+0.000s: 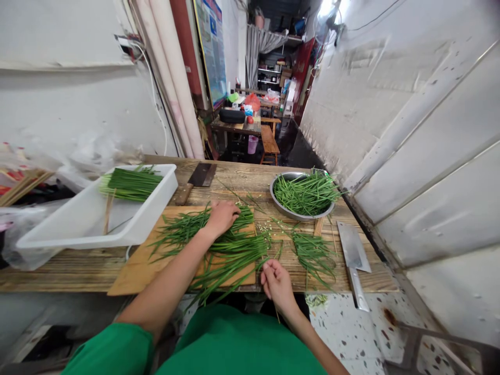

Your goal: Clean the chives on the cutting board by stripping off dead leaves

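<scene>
Basically: loose greens, overhanging knife

Left hand lies palm-down on the greens on the board, fingers bent; can't tell if it grips. Right hand is by the board's right edge, fingers curled toward thumb; maybe pinching a stem, can't confirm.

Leaf ends hang over the bench's front edge: a sleeve or body brush could drag them onto the floor. White scraps lie just beside the stems, so they could mix in. Small pile on the right is loose, could scatter if bumped.

Knife handle sticks out past the bench front; a knock from the right arm could tip it off. Bowl is heaped, greens over its rim, could spill. Tub on the left holds a bundle, looks stable.

Writing: poster has print, too blurred to read. No legible brands or labels.
</scene>
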The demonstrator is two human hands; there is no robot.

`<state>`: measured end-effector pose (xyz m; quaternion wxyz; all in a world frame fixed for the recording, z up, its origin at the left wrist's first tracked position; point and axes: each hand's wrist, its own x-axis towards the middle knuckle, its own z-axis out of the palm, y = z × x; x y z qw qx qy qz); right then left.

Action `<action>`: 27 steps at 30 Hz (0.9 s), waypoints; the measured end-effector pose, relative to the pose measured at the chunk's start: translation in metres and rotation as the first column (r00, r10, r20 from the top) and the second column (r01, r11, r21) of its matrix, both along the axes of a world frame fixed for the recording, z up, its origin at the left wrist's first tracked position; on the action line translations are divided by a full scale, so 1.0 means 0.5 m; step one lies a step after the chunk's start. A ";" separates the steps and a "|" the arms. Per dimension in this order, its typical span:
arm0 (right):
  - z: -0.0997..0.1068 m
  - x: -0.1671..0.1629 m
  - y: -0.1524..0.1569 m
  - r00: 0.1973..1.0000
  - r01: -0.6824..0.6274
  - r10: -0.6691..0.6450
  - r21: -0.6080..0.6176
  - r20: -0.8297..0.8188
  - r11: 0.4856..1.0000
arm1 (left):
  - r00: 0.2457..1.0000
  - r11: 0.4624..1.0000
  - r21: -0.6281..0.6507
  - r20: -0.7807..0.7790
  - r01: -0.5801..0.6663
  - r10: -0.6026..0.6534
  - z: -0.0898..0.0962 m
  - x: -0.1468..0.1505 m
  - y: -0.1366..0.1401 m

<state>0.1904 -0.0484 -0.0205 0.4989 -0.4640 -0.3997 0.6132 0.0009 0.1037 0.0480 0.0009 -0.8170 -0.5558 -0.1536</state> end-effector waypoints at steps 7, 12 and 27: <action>-0.001 0.001 0.001 1.000 -0.009 0.009 0.001 -0.006 1.000 | 0.966 0.996 -0.066 0.255 0.059 -0.040 0.006 0.004 -0.015; -0.003 0.001 0.001 1.000 -0.012 0.012 0.003 -0.007 1.000 | 0.918 0.980 -0.177 0.397 0.096 -0.019 -0.007 0.016 -0.027; 0.004 0.001 0.001 1.000 -0.010 0.010 -0.002 -0.007 1.000 | 0.892 0.974 -0.210 0.451 0.087 0.018 -0.050 0.038 -0.023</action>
